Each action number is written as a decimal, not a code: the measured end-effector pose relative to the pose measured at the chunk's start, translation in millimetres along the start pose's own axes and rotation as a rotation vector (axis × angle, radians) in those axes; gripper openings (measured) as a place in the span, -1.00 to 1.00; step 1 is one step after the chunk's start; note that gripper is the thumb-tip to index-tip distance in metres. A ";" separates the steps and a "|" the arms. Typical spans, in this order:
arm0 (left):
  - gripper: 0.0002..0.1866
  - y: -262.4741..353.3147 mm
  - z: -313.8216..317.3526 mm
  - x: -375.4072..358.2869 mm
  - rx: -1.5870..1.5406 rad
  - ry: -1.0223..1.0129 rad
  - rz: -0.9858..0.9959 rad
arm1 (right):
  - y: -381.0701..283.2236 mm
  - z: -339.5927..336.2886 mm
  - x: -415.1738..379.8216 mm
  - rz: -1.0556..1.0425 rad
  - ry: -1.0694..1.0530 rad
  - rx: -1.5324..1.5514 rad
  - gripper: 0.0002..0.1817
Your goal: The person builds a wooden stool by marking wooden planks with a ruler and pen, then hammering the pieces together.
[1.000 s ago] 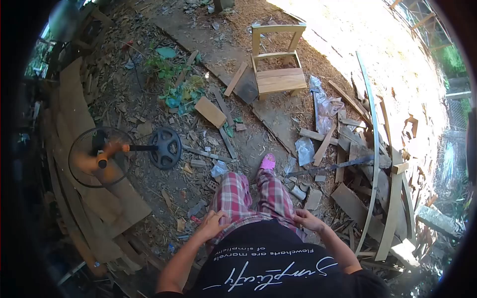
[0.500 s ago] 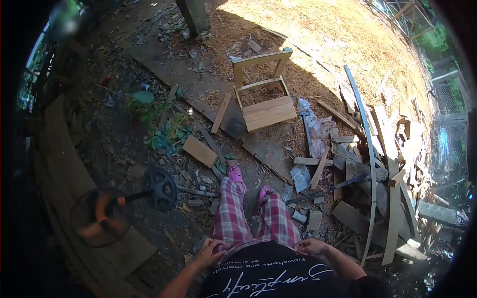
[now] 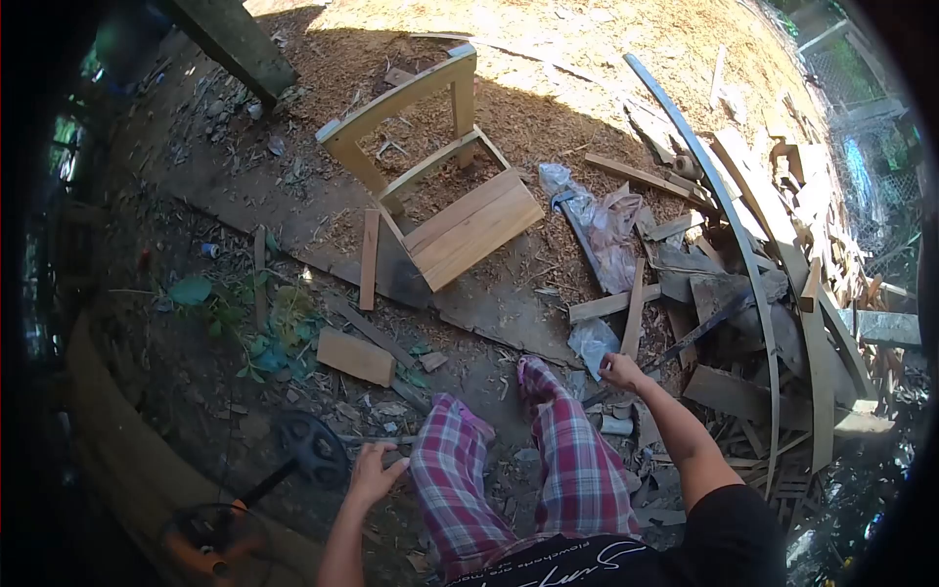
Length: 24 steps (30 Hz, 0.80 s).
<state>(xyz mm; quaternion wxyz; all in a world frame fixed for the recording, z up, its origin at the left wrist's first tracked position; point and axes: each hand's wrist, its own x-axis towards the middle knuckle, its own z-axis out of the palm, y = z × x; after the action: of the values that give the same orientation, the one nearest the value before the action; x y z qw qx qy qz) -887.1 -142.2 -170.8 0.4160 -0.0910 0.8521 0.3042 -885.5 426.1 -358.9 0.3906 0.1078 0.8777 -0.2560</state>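
My left hand (image 3: 375, 475) is held out beside my left knee, its fingers apart and nothing in them. On the other side, my right hand (image 3: 621, 373) hangs in front of my right leg with its fingers curled together; whether anything is between them is too small to tell. A wooden chair frame (image 3: 396, 98) with a slatted seat (image 3: 474, 227) stands on the ground ahead, out of reach of both hands. Near my right hand in the view lies a clear plastic bag (image 3: 593, 342). A short wooden block (image 3: 355, 356) rests ahead of my left hand.
An orange and black fan (image 3: 210, 548) with a round base (image 3: 308, 450) is at the lower left. Scrap wood (image 3: 729, 293) and a long curved strip (image 3: 719, 186) lie at the right. A post (image 3: 230, 44) stands at the upper left.
Both hands have left the waist; the left reaches outward and the right forward. The chair looks larger and closer, and the feet have shifted in a step.
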 end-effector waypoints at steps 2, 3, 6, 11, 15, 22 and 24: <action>-0.55 29.6 1.7 78.8 -0.093 0.119 0.094 | 7.5 0.4 67.6 -0.005 0.118 0.041 -0.73; -0.56 34.9 10.5 115.4 -0.211 0.135 0.118 | 11.4 0.6 97.6 -0.009 0.180 0.040 -0.73; -0.57 54.8 28.1 209.8 -0.175 0.200 0.288 | 29.7 1.5 186.9 0.001 0.355 0.049 -0.71; -0.67 79.2 32.9 315.1 -0.188 0.445 0.493 | 61.7 -2.0 322.9 -0.063 0.992 -0.176 -0.63; -0.70 78.6 23.7 393.0 -0.151 0.689 0.714 | 64.1 -8.7 380.9 -0.010 1.062 -0.126 -0.57; -0.68 129.1 14.3 454.4 0.144 0.884 0.861 | 60.0 -5.7 398.3 0.030 1.097 -0.221 -0.46; -0.65 142.2 14.1 467.0 0.263 0.973 0.832 | 57.6 -6.7 406.1 -0.026 1.099 -0.078 -0.51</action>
<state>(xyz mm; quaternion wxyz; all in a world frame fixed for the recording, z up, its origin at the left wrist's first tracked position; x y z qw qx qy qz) -1233.6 25.5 -471.5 -0.1619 0.1709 0.9373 0.2571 -1140.1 474.1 -677.0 -0.1246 0.1999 0.9626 -0.1340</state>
